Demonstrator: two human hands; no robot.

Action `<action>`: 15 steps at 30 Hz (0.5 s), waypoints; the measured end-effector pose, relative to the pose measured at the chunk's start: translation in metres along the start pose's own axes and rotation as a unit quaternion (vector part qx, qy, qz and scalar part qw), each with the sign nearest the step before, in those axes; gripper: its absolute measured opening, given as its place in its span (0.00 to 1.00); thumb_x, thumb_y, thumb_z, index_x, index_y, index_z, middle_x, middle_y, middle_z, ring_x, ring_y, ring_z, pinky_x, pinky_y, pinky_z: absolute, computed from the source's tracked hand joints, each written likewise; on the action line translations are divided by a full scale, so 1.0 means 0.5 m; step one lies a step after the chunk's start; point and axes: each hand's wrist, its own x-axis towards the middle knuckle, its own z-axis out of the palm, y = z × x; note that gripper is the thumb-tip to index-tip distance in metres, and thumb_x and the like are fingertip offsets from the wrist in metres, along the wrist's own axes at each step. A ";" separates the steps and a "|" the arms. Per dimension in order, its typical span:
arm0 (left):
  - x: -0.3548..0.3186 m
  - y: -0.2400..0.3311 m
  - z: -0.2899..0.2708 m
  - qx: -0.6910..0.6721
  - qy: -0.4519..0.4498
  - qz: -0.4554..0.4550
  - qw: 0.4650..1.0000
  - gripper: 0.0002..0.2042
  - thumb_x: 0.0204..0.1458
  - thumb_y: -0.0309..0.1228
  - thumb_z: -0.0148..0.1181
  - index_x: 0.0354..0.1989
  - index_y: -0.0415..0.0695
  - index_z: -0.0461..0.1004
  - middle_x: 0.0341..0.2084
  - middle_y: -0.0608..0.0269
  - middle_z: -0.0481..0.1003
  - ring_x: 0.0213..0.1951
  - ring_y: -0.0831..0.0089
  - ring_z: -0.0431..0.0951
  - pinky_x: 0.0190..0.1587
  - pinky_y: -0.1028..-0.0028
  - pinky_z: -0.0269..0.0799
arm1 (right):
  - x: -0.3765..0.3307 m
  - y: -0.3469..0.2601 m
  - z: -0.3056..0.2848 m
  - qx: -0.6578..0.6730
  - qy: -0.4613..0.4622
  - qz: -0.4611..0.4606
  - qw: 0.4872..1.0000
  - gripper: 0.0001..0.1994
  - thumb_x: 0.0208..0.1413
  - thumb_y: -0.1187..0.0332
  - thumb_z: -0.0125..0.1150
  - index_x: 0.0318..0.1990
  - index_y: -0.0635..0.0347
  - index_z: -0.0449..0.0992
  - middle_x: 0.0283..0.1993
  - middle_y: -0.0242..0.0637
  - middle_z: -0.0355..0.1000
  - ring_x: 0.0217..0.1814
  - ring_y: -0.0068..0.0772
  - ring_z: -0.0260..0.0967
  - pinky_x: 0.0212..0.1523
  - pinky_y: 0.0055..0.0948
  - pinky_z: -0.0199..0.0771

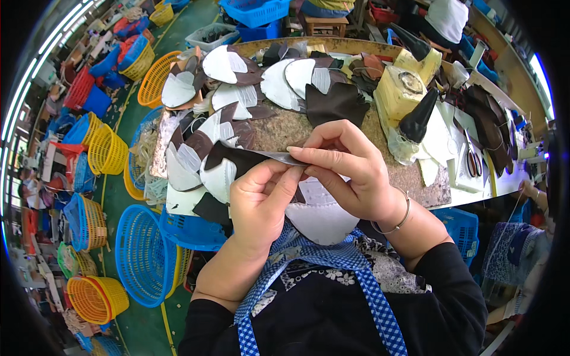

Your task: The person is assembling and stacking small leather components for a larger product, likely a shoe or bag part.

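Your left hand (258, 199) and right hand (344, 169) are both closed in a pinch on the dark leather piece (237, 157), held over the near table edge (427, 193). Looks like mid-separation; next needs a steady peel.

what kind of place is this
Probably a shoe-making workshop: both hands work a dark cut leather piece over a bench heaped with white and brown cut shoe-upper pieces, with yellow and blue plastic baskets lining the floor.
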 end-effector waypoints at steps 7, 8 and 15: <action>0.001 -0.005 0.010 0.047 0.024 0.000 0.999 0.07 0.58 0.23 0.58 0.40 0.31 0.77 0.34 0.56 0.80 0.37 0.78 0.79 0.42 0.80 0.73 | -0.005 0.001 -0.004 -0.111 0.020 -0.044 0.993 0.18 0.41 0.80 0.65 0.44 0.63 0.79 0.38 0.39 0.73 0.34 0.37 0.73 0.32 0.32 0.74; 0.001 -0.006 0.008 0.058 0.020 0.006 0.998 0.07 0.57 0.22 0.58 0.40 0.31 0.77 0.34 0.57 0.80 0.36 0.79 0.79 0.41 0.81 0.73 | -0.004 0.001 -0.006 -0.111 0.020 -0.043 0.993 0.18 0.41 0.80 0.65 0.44 0.63 0.79 0.38 0.39 0.73 0.34 0.37 0.73 0.32 0.32 0.74; -0.005 -0.007 0.007 0.029 0.003 0.017 0.999 0.07 0.58 0.21 0.57 0.42 0.31 0.75 0.32 0.63 0.79 0.30 0.87 0.73 0.33 0.86 0.67 | -0.006 0.005 -0.009 -0.050 0.013 -0.032 0.998 0.16 0.41 0.79 0.66 0.42 0.62 0.79 0.38 0.39 0.74 0.34 0.39 0.73 0.33 0.32 0.75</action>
